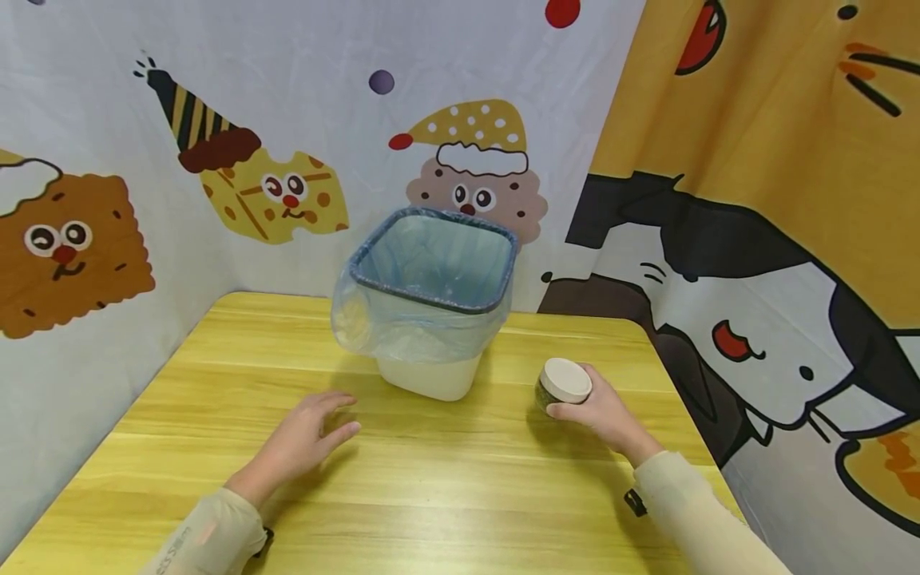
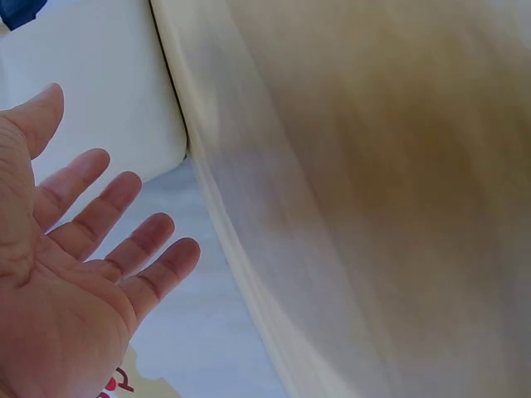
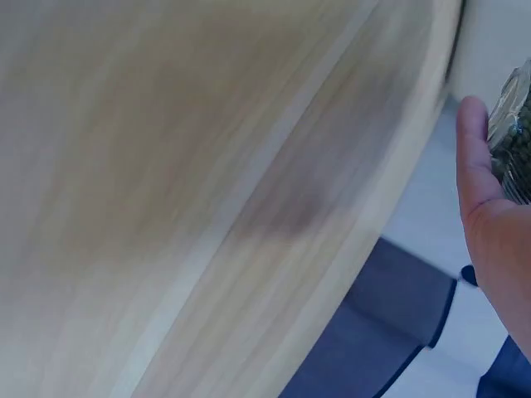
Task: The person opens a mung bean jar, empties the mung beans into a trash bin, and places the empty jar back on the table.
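Note:
My right hand [image 1: 602, 411] grips a small clear jar [image 1: 546, 396] with a white lid [image 1: 566, 379], near the right side of the table. Dark green contents show through the jar [image 3: 516, 141] at the edge of the right wrist view, beside my thumb. My left hand [image 1: 305, 438] holds nothing; its fingers are spread and relaxed just over the tabletop. In the left wrist view the palm of that hand [image 2: 70, 298] faces the camera. Between the hands and farther back stands a white bin [image 1: 431, 377] lined with a translucent blue bag [image 1: 424, 334] folded over its rim.
The light wood table [image 1: 431, 487] reaches back to a white cloth wall [image 1: 287, 48] printed with cartoon figures. A yellow printed curtain [image 1: 776, 144] hangs along the right side. The bin's wall [image 2: 99, 91] also shows behind the left hand.

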`<act>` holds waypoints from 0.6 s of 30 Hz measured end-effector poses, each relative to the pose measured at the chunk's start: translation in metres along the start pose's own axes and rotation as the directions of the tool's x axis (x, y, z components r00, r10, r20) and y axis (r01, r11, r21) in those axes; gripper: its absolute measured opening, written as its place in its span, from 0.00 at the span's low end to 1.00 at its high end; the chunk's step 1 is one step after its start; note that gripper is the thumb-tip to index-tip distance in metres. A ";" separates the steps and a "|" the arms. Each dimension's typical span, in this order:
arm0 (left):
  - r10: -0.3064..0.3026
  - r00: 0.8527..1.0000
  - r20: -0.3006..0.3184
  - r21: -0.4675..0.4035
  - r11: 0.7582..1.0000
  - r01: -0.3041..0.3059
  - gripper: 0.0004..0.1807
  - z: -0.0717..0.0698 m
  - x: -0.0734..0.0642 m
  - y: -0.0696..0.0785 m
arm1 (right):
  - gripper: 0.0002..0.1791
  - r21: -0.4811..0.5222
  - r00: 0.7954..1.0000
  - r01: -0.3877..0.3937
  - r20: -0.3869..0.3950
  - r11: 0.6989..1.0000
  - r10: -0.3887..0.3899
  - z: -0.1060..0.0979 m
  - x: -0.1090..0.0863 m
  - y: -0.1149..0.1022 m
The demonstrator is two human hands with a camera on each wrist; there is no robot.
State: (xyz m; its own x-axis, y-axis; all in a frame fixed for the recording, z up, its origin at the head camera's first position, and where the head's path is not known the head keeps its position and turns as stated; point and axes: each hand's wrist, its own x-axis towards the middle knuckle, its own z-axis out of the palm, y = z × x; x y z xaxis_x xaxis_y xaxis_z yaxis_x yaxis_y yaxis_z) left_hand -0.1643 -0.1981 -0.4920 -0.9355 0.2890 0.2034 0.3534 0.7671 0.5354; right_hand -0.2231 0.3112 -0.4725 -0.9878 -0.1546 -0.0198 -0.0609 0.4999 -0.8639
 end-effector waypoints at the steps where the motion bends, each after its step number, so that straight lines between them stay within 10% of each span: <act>1: 0.000 1.000 0.002 -0.004 1.000 0.000 0.29 0.001 0.000 0.001 | 0.49 0.005 1.000 0.006 0.010 1.000 -0.006 0.002 -0.002 -0.003; 18: 0.059 0.998 -0.011 -0.062 0.996 -0.060 0.27 0.010 0.002 0.033 | 0.49 0.189 0.977 0.093 0.169 0.977 -0.126 0.044 -0.025 -0.048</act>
State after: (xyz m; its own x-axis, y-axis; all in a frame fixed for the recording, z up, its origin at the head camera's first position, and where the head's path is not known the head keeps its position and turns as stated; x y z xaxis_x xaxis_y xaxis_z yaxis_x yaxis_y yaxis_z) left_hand -0.1548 -0.1661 -0.4823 -0.9128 0.3279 0.2435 0.4082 0.7117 0.5717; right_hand -0.1891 0.2537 -0.4524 -0.9334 -0.3587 0.0045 -0.1247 0.3128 -0.9416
